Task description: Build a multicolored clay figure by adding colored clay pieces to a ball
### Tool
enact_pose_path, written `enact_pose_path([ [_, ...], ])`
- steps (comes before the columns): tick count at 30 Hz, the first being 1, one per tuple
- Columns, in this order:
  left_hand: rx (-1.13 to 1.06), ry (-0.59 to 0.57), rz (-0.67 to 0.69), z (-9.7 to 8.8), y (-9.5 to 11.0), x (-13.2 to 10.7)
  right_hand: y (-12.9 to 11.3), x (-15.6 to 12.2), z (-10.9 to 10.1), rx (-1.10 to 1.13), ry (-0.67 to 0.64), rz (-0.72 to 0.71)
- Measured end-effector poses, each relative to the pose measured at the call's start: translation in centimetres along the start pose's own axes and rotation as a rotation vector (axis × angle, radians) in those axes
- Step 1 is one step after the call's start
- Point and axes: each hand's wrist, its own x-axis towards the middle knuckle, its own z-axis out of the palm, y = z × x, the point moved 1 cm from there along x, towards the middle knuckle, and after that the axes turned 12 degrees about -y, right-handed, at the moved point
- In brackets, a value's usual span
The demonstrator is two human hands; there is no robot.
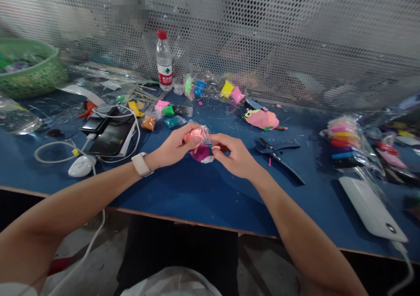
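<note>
Between my two hands, over the middle of the blue table, is a small clear bag of salmon-pink modelling clay. My left hand is closed around the bag from the left, thumb on top. From the right, my right hand pinches at the bag's clear plastic edge, and a bit of salmon clay shows by its thumb. Just below the hands lies a purple and white clay piece, partly hidden by them. A pink clay figure with an eye and green parts lies farther back to the right.
Black-handled pliers lie right of my hands. Bagged clay packs, a water bottle and phones with cables stand or lie left and behind. A white power bank is near the right front edge; mesh panel closes the back.
</note>
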Motion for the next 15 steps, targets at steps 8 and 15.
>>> enact_pose_path([
  [8, -0.119, 0.064, -0.047, -0.3, 0.7, 0.4, -0.2, 0.3, -0.3, 0.282, 0.222, 0.072],
  [15, -0.328, 0.038, -0.057, 0.2, -0.1, 0.2, 1.8, 0.9, -0.1, 0.467, 0.338, 0.203],
])
